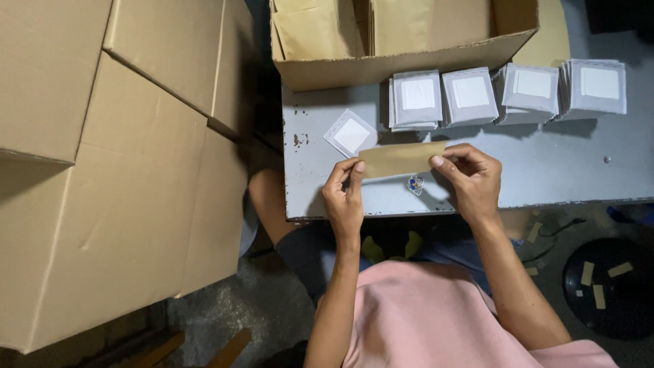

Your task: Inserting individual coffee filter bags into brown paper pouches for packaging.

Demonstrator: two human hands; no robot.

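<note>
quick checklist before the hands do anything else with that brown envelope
1. Both ends gripped: ok. The left hand pinches one end of the brown envelope and the right hand pinches the other.
2. Envelope flat, not crumpled: ok, it looks straight between the hands.
3. Envelope opening: cannot tell which edge is open.
4. Single white square packet close by: ok, it lies alone on the grey table just above the left hand.
5. Packet stacks tidy: ok, four piles sit in a row along the table's far side.
6. Open cardboard box stocked: ok, brown envelopes stand inside.
</note>
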